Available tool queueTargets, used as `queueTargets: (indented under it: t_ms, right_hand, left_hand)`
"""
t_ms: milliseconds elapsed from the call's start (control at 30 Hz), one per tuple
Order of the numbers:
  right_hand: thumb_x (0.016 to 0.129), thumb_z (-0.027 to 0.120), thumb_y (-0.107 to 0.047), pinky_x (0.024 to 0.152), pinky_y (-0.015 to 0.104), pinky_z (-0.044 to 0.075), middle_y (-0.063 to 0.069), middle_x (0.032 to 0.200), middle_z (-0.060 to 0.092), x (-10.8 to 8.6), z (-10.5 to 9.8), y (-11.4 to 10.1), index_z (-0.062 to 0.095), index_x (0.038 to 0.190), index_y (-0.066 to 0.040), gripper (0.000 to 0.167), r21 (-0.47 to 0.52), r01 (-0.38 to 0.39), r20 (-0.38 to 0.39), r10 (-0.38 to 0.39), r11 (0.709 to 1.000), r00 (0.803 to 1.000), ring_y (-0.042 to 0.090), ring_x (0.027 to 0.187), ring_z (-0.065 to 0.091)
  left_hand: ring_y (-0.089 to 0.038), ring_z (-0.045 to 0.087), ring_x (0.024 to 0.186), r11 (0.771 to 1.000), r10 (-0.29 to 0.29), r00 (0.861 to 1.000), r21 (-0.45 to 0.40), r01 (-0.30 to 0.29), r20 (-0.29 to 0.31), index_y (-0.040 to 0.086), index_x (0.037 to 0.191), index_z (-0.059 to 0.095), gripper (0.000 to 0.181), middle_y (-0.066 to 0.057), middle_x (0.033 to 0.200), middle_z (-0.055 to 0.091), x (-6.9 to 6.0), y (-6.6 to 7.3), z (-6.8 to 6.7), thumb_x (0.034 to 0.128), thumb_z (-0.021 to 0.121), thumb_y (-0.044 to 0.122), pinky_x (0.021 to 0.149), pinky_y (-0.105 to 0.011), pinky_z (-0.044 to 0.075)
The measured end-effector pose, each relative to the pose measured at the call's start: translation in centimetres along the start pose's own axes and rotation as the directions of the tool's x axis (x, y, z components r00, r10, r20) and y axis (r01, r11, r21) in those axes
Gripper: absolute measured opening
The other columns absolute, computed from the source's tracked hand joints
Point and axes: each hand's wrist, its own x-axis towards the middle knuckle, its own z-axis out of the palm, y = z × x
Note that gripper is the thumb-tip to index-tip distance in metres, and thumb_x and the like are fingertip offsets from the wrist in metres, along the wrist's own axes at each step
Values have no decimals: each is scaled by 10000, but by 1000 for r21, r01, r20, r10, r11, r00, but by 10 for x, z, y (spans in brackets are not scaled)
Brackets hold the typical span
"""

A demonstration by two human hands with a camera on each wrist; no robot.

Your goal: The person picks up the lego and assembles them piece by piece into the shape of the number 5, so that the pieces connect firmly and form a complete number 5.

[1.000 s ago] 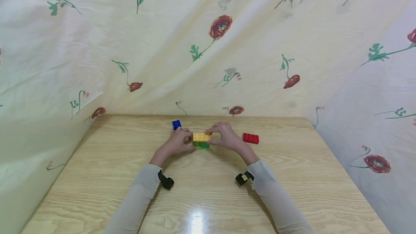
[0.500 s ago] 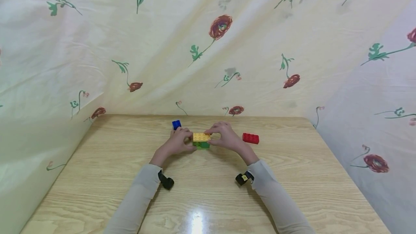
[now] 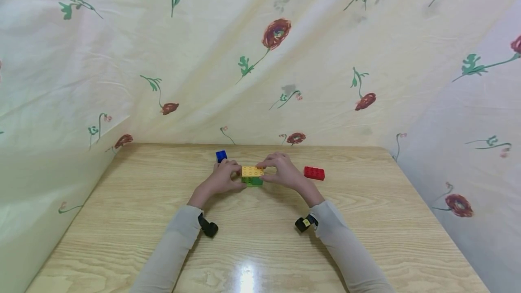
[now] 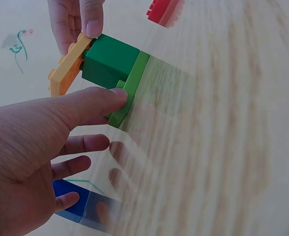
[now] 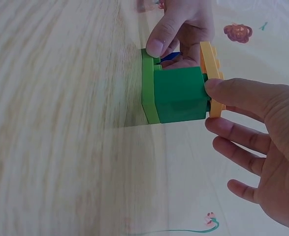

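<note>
A small toy-brick stack stands on the table between the two hands. Its base is a flat light green brick (image 4: 135, 78), topped at the right end by a taller dark green brick (image 5: 181, 94). Across the top lies a flat yellow brick (image 3: 253, 172), overhanging to the left; dark green studs show in a narrow gap beneath it. My left hand (image 3: 221, 177) pinches the light green brick's left end, thumb in front, the opposing finger partly hidden. With thumb and finger, my right hand (image 3: 282, 172) grips the yellow brick's right end, other fingers loosely bent.
A blue brick (image 3: 221, 155) stands just behind my left hand, close to its outer fingers. To the right of my right hand lies a red brick (image 3: 314, 173). Flowered cloth (image 3: 252, 58) hangs along the back and sides of the wooden table (image 3: 260, 248).
</note>
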Motion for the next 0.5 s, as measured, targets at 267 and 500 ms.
queueTargets:
  t_ms: [267, 500]
  right_hand:
    - [874, 813, -220, 1068, 603, 368, 52, 1103, 747, 1, 1, 1, 769, 1190, -145, 328, -33, 3, 5, -3, 999, 1000, 259, 1091, 612]
    - [877, 810, -217, 1079, 610, 355, 64, 1102, 744, 1, 0, 2, 767, 1195, -138, 331, -28, 4, 9, -3, 1000, 1000, 265, 1087, 607]
  left_hand:
    - [-244, 420, 1062, 1000, 3, 1000, -2, -3, -3, 172, 938, 680, 233, -29, 1122, 648, 1, -1, 1, 851, 835, 323, 958, -520, 268]
    - [-245, 423, 1070, 1000, 1, 1000, -8, -1, -4, 176, 949, 691, 229, -31, 1133, 651, 2, -1, 1, 848, 839, 317, 988, -540, 271]
